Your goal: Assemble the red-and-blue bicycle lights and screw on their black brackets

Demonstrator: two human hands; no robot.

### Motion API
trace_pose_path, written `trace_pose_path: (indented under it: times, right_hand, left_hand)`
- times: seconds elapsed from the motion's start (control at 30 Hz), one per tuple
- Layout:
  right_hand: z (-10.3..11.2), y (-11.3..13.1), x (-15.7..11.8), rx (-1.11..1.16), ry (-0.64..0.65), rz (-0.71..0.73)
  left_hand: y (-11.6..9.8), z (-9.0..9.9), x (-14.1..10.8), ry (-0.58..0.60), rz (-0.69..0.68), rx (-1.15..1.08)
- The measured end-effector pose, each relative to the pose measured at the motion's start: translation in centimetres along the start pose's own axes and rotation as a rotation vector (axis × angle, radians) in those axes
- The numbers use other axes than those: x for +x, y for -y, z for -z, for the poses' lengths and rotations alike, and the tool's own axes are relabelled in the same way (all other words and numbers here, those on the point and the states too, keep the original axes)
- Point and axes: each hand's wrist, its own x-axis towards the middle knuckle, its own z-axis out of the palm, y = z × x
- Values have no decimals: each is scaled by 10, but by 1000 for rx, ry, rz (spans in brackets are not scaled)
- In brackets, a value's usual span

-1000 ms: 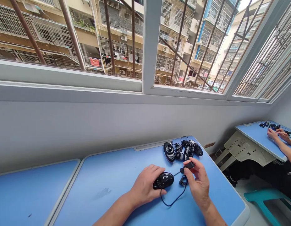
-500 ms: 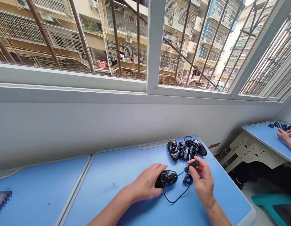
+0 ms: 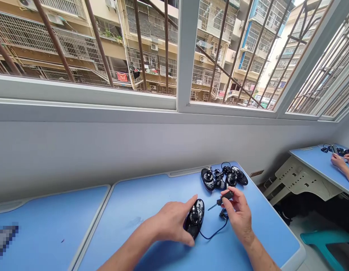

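Observation:
A glossy black oval device (image 3: 195, 218) with a round part on top and a black cable stands lengthwise on the blue table. My left hand (image 3: 174, 222) spans it from the left, thumb at the near end and forefinger at the far end. In my right hand (image 3: 241, 214) is a small screwdriver (image 3: 227, 196), its black handle pinched between thumb and fingers. The thin shaft points down and left toward the device, apart from it. Below the screwdriver lies the cable's dark end piece (image 3: 223, 213), partly hidden by my right hand.
Several similar black devices with cables (image 3: 224, 177) are bunched at the table's far right corner. A seam divides my table from another blue table (image 3: 50, 226) on the left. At right, a person's hands (image 3: 340, 161) work at another table; a teal stool (image 3: 327, 241) stands below.
My left hand has turned the oval device from crosswise to lengthwise. The screwdriver has drawn away from it, exposing its shaft, and my right hand has shifted slightly left.

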Motion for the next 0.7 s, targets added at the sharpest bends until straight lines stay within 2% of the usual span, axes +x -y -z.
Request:
trace_pose_path:
  times: [0.07, 0.23, 0.37, 0.5, 0.7]
  right_hand:
    - [-1, 0, -1, 13, 14, -3]
    - [-4, 0, -1, 46, 39, -15]
    - [-5, 1, 0, 106, 70, -15]
    - [-6, 3, 2, 195, 127, -40]
    - [-7, 2, 2, 240, 166, -97]
  left_hand:
    - [9, 4, -4, 45, -9, 6]
    - [21, 2, -3, -119, -99, 19]
    - [19, -6, 5, -73, -175, 9]
    - [16, -13, 11, -82, -199, 5]
    - [14, -17, 14, -254, -289, 9]
